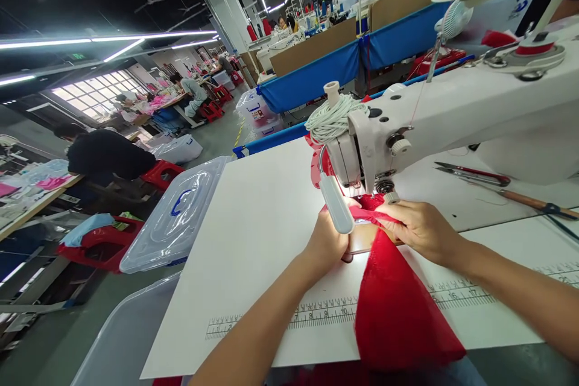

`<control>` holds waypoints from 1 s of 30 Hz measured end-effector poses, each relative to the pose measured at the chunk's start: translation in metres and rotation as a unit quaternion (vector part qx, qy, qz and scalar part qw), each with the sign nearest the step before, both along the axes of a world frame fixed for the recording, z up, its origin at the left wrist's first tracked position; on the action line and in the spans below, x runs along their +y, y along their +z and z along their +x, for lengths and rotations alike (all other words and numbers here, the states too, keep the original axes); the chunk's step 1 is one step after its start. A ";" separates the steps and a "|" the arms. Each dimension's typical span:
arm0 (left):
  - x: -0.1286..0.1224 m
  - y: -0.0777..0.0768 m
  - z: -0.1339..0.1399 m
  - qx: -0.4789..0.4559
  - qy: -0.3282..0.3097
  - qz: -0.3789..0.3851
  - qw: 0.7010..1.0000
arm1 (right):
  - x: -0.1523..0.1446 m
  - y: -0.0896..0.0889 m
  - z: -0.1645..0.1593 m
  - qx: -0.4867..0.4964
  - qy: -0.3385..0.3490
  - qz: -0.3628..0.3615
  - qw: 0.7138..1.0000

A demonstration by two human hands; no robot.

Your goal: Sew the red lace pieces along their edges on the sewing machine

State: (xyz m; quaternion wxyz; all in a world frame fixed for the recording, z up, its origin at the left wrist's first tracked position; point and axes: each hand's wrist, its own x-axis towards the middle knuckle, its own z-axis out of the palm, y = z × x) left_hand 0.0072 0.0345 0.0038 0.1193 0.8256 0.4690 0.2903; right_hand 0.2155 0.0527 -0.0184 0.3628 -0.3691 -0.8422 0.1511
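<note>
A piece of red fabric (398,307) runs from under the needle area of a white sewing machine (434,114) down over the table's front edge. On its left side, my left hand (326,234) is closed at the cloth, partly hidden behind a small white lamp (337,204). My right hand (418,228) pinches the fabric's upper edge just right of the presser foot. Between the two hands a narrow strip of the cloth is stretched. The needle itself is too small to make out.
Thread snips (474,172) and a wooden-handled tool (538,200) lie right of the hands. A printed ruler (316,316) crosses the white table (253,217). Left stands a lidded clear plastic box (181,217). Coiled pale cord (335,117) sits on the machine. Other people work farther off.
</note>
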 end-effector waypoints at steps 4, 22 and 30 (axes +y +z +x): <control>-0.005 -0.001 0.003 -0.058 -0.013 -0.059 0.997 | -0.001 0.001 -0.001 0.001 -0.007 0.036 0.999; 0.004 0.010 -0.009 -0.170 -0.030 -0.248 0.953 | 0.001 0.001 0.014 -0.032 -0.073 0.234 0.969; 0.000 0.020 -0.007 -0.116 -0.053 -0.228 0.965 | 0.000 -0.002 0.004 -0.040 -0.004 0.175 0.984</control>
